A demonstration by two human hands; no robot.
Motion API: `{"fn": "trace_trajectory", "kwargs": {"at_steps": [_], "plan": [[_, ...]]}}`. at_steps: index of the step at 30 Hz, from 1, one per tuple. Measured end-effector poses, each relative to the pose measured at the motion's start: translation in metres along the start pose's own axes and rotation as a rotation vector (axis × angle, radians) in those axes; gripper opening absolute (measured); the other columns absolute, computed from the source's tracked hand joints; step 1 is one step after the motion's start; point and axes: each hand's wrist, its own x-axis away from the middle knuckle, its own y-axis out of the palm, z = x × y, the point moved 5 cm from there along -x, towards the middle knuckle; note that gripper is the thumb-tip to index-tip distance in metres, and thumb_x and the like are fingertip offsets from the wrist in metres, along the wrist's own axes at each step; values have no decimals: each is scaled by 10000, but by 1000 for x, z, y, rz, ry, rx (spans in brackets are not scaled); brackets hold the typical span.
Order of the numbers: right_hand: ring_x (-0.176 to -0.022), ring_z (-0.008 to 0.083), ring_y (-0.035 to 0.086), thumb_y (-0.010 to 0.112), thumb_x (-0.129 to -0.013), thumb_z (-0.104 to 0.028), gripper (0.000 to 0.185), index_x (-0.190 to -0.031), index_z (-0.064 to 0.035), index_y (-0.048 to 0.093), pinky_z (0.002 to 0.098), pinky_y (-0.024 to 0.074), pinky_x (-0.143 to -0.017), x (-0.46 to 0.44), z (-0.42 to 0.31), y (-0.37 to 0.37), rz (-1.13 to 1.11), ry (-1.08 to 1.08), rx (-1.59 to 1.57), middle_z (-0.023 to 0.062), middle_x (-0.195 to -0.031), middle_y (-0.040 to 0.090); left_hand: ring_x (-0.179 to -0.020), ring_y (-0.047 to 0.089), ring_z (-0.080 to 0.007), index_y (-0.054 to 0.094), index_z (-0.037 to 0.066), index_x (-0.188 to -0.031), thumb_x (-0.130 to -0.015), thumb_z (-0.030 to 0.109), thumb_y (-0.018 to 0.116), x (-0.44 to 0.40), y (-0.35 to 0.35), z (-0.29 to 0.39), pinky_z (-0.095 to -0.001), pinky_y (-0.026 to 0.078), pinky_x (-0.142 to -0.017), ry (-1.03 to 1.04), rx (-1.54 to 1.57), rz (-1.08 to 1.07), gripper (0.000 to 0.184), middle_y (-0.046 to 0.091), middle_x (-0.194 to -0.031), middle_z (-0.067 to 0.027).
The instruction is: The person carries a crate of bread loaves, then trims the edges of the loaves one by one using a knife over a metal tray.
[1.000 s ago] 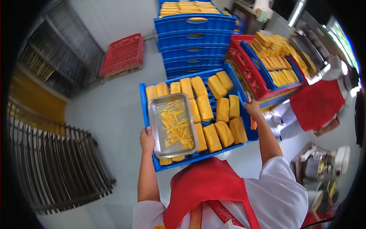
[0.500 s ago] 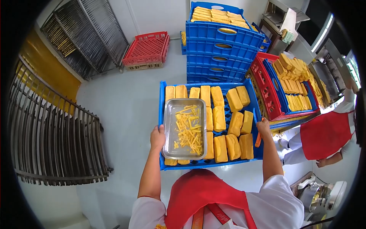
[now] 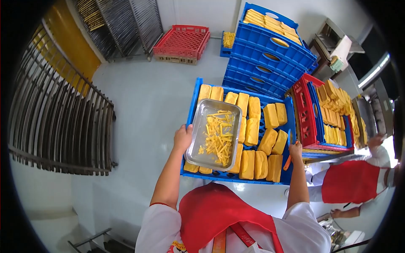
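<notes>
A blue plastic crate (image 3: pixel 196 90) is held in front of me, with yellow bread loaves (image 3: pixel 252 131) standing in rows inside it. On its left part rests a shallow metal tray (image 3: pixel 195 139) with thin yellow strips (image 3: pixel 218 137) scattered over its bottom. My left hand (image 3: pixel 183 138) is closed on the crate's left side, right beside the tray's rim. On the opposite side, my right hand (image 3: pixel 295 149) is closed around the crate's edge. An orange-handled tool (image 3: pixel 287 163) sticks out below that hand; its other end is hard to make out.
Stacked blue crates (image 3: pixel 270 55) rise just beyond, the top one full of yellow slices. At right, a red crate (image 3: pixel 304 114) holds more slices, near a co-worker in a red apron (image 3: pixel 351 181). Metal racks (image 3: pixel 63 126) stand left; a red crate (image 3: pixel 182 42) sits on the floor.
My view has turned, and the stacked crates now appear tilted and farther right. Both hands keep their hold on the crate. The co-worker's arm has moved.
</notes>
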Motion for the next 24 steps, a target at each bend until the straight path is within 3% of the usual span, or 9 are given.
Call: {"fn": "trace_trajectory", "kwargs": {"at_steps": [6,13,15,16,18,20,24], "plan": [[-600,161,524,545,-752,-44,234,-980,-15,595,326,407,-546,6,-11,-1,-101,79,-10,54,-693,557,-1104,598,-452,595,32,-1258,-1024,478,434,3,-2,4,-546,464,-961,-54,-81,-5,530,661,-1103,-271],[-669,276,629,518,-742,-56,256,-967,31,602,407,483,-597,-8,5,-3,56,15,157,161,-747,628,-1110,600,-441,595,59,-1273,-1018,513,430,2,2,2,-540,449,-986,-81,-34,-27,546,647,-1135,-267],[-1037,451,644,498,-752,-84,500,-1225,55,580,465,499,-903,-14,13,1,-29,59,291,294,-1058,669,-1117,598,-442,593,62,-1278,-1017,518,428,0,3,-1,-539,444,-994,-80,-37,-46,550,641,-1155,-265],[-1155,495,584,488,-757,-96,555,-1285,59,559,487,462,-992,-17,18,3,3,39,323,340,-1159,638,-1123,595,-445,589,58,-1285,-1019,517,425,-1,3,-2,-539,443,-997,-80,-24,-40,555,639,-1168,-266],[-1157,494,583,490,-758,-97,563,-1294,61,554,491,463,-993,-12,19,1,5,67,326,341,-1167,635,-1129,592,-448,585,54,-1292,-1020,516,421,1,3,-1,-538,442,-1001,-64,-25,-52,560,637,-1181,-267],[-1165,493,578,494,-766,-104,560,-1301,46,557,498,464,-994,-10,14,3,-3,74,295,340,-1184,629,-1126,620,-452,579,-50,-1292,-1035,424,459,3,-3,7,-473,482,-963,-43,-19,-22,552,659,-1166,-305],[-1175,466,587,498,-787,-127,538,-1307,-11,570,493,462,-1007,-2,4,2,-16,81,333,313,-1204,636,-1159,580,-466,567,17,-1322,-1027,487,418,-1,1,-1,-533,449,-1002,-52,-31,-24,574,635,-1211,-281]]}}
